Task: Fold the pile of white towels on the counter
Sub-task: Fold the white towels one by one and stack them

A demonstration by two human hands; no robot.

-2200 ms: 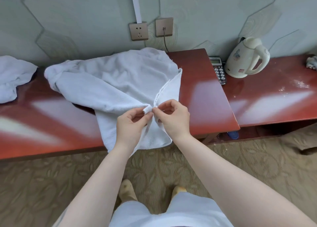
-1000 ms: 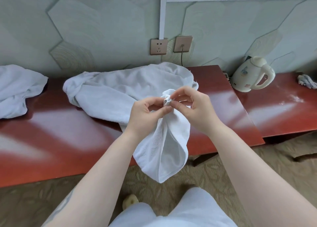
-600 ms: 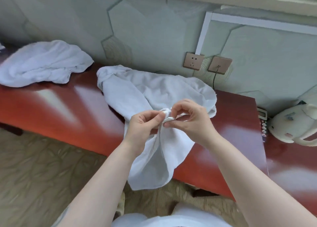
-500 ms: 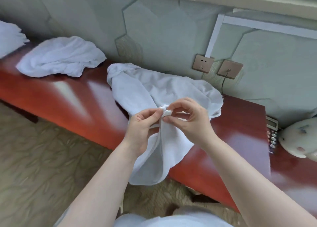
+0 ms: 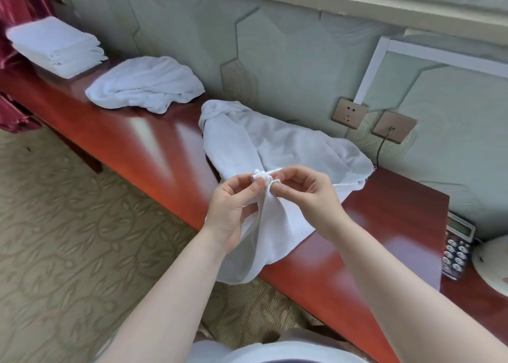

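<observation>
Two towel (image 5: 145,85) heaps lie left, seemingly.

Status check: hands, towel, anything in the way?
Left hand and right hand both pinch one towel at bunched corners. Towel half off the counter, unfolded. Nothing blocking.

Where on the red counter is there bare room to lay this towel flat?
Bare red wooden counter lies between the crumpled white towel heap and the held white towel, and again right of it before the grey calculator. The far left, by the folded towel stack, is crowded.
</observation>
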